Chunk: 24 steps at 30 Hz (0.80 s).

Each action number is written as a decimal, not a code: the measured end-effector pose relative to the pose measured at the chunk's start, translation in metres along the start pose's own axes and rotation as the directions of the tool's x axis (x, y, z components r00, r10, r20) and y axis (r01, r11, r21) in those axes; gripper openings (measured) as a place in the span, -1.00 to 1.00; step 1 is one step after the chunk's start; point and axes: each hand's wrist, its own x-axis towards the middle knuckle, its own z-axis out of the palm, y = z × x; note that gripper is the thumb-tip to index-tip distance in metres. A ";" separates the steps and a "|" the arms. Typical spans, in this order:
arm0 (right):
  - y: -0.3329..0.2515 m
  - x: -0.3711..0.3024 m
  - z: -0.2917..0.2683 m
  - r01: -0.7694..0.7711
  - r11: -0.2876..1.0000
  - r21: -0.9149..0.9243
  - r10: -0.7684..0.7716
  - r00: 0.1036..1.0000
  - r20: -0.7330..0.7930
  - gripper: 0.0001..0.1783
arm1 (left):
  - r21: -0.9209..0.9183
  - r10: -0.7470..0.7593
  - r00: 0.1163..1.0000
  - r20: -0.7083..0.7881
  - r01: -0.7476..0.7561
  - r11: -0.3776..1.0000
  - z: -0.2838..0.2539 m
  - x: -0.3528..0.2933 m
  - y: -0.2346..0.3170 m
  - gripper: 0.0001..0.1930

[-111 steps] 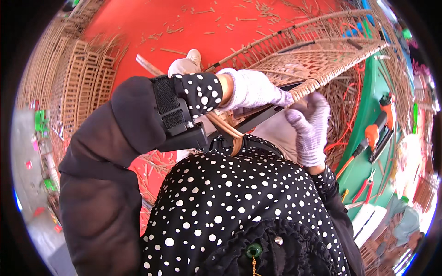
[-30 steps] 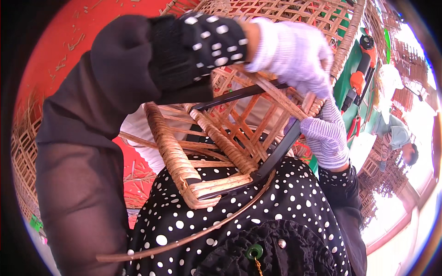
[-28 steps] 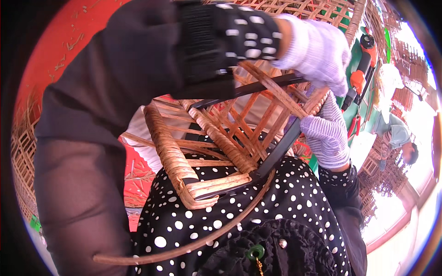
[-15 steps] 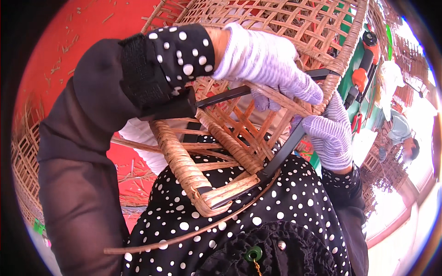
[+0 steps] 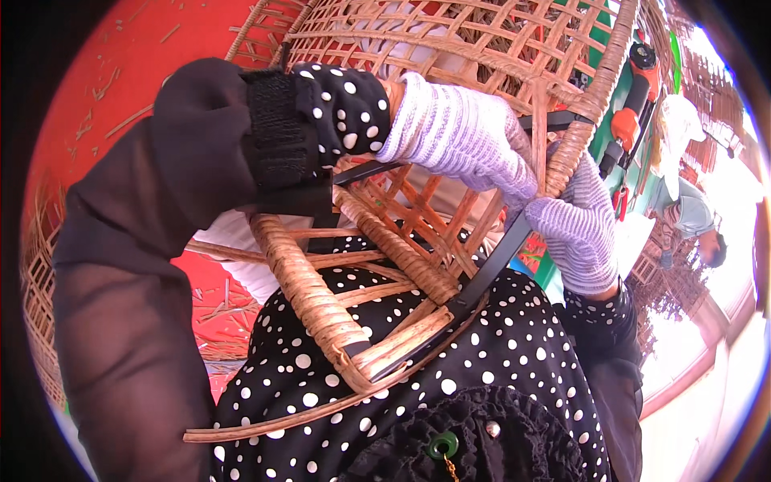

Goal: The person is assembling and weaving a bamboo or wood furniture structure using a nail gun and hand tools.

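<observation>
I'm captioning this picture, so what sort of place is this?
Probably a weaving workshop, perhaps for furniture: there's a frame partly wrapped in cane-like strips, loose offcuts on the red floor, and an orange-and-black power tool lying to the right.

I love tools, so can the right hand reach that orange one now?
Probably, if the right hand lets go of the woven frame. Nothing seen blocks its way to the orange tool, though depth is hard to judge.
</observation>
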 end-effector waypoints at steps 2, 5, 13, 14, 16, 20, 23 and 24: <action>-0.002 0.000 -0.003 0.010 0.999 -0.032 -0.010 1.000 -0.012 -0.38 | -0.070 0.089 0.996 -0.001 -0.089 0.994 0.003 0.009 -0.010 -0.65; -0.033 -0.001 -0.015 -0.069 0.892 -0.446 0.048 0.997 -0.059 -0.59 | -0.100 0.128 0.992 -0.017 -0.129 0.987 0.003 0.015 -0.016 -0.76; -0.063 0.039 0.004 0.481 0.211 -0.851 -0.407 0.835 0.371 -0.79 | -0.076 0.193 0.981 -0.029 -0.195 0.978 0.001 0.011 -0.013 -0.79; -0.066 0.042 0.013 0.409 0.078 -0.909 -0.266 0.887 0.376 -0.78 | -0.017 0.282 0.954 -0.101 -0.285 0.959 0.006 0.007 -0.009 -0.80; -0.074 0.053 0.019 0.346 -0.073 -0.935 -0.121 0.928 0.353 -0.77 | 0.048 0.370 0.913 -0.171 -0.368 0.929 0.010 0.007 -0.014 -0.80; -0.085 0.068 0.025 0.206 0.110 -0.972 0.226 0.948 0.226 -0.78 | -0.123 0.192 0.975 -0.108 -0.205 0.971 0.005 0.009 -0.016 -0.81; -0.083 0.069 0.019 0.368 0.146 -0.918 0.191 0.900 0.392 -0.79 | -0.001 0.142 0.986 -0.091 -0.143 0.990 0.003 0.013 -0.017 -0.80; -0.083 0.065 0.020 0.426 0.040 -0.904 0.113 0.897 0.427 -0.80 | -0.008 0.182 0.979 -0.097 -0.184 0.983 0.003 0.015 -0.020 -0.79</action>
